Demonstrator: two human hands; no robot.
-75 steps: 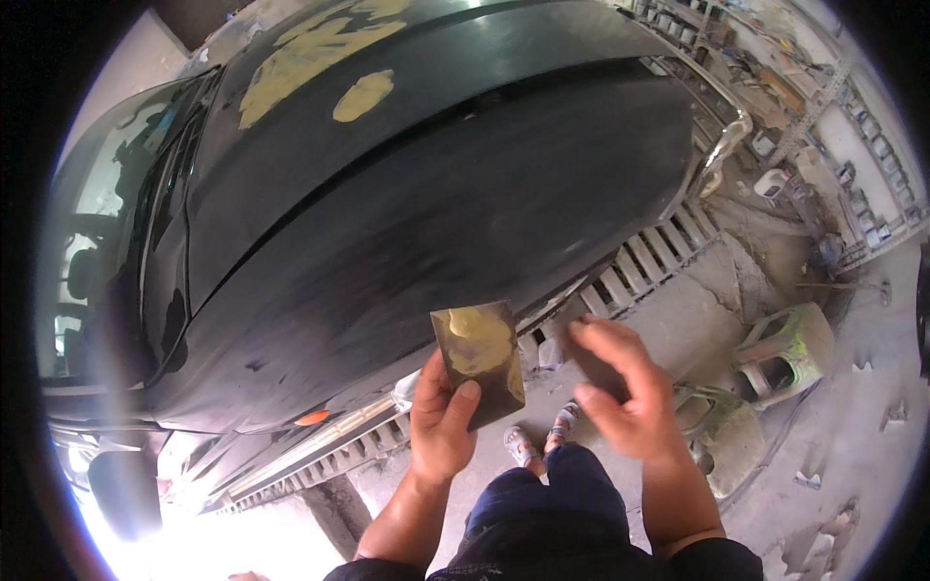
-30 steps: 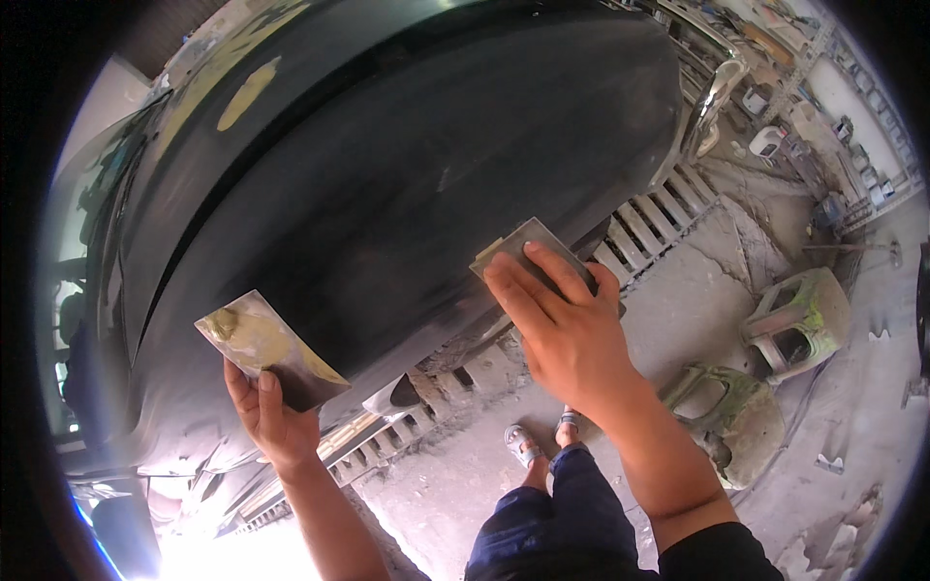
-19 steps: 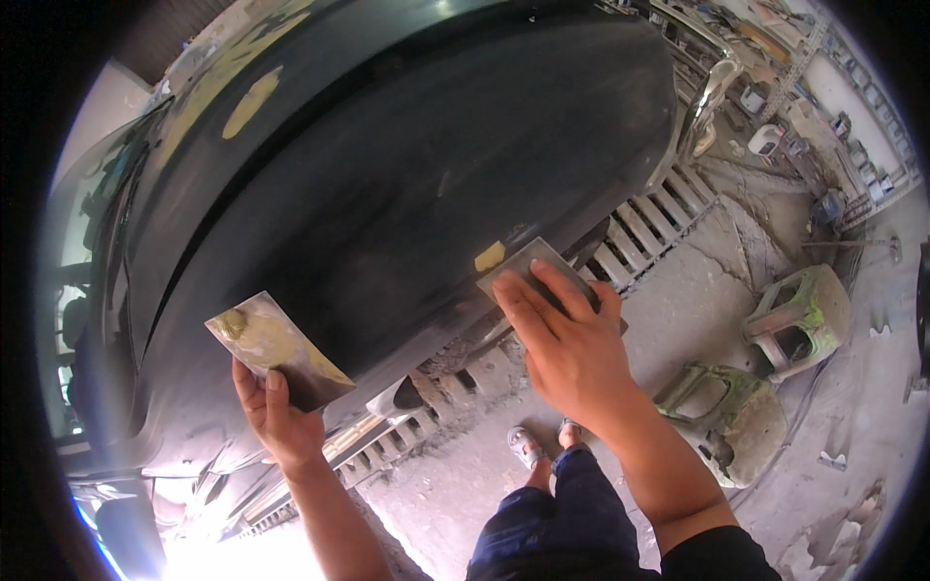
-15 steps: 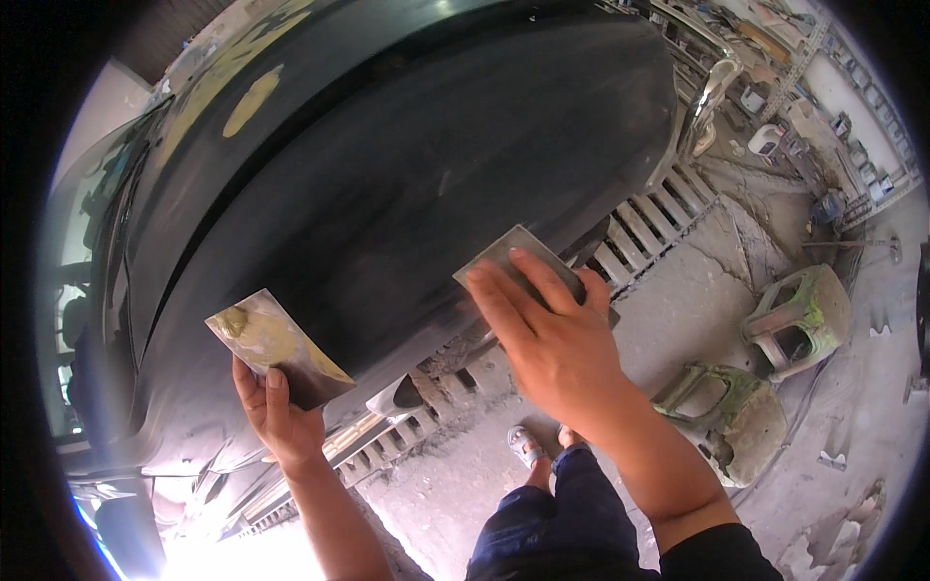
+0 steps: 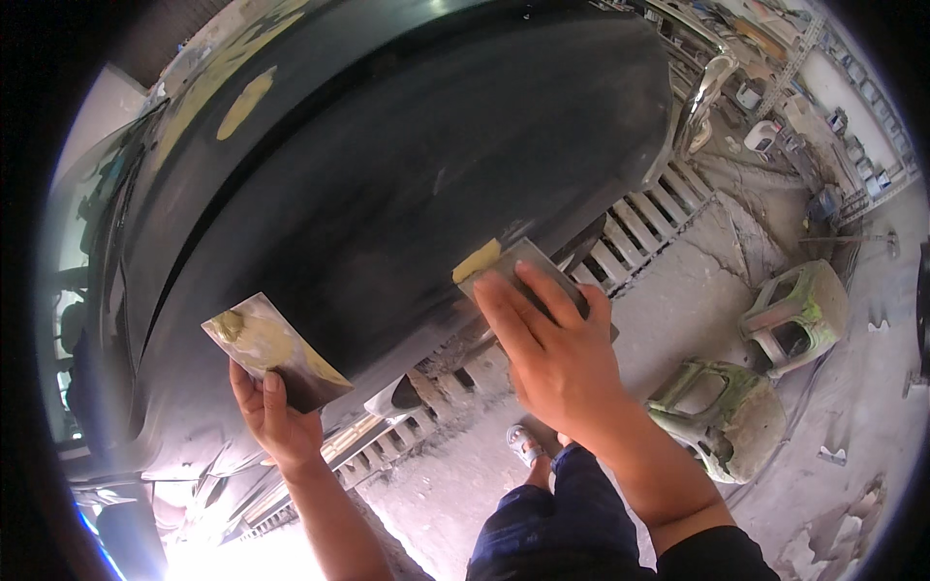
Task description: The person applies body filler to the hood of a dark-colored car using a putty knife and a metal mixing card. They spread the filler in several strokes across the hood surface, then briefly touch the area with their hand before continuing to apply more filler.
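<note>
A thin rectangular putty plate (image 5: 308, 351), smeared with yellow filler, is gripped by my left hand (image 5: 279, 416) with the thumb on top. A lump of filler (image 5: 231, 325) sits on its far left corner. My right hand (image 5: 557, 353) is closed round a flat grey putty spreader (image 5: 531, 254), fingers pressed along its face. The spreader's edge lies against the lower edge of a dark car body panel (image 5: 407, 184). Directly beside that edge is a fresh yellow strip of filler (image 5: 477, 261) on the panel.
Yellow patches (image 5: 245, 104) mark the car farther left. A floor grating (image 5: 635, 232) runs below the panel. Two worn green-stained stools (image 5: 717, 418) stand at right. Shelving with containers (image 5: 857, 155) is at the far right, near a white jug (image 5: 762, 137).
My right hand has drawn the spreader slightly toward me and to the right, and a yellow strip of filler now shows on the panel. My left hand is almost still.
</note>
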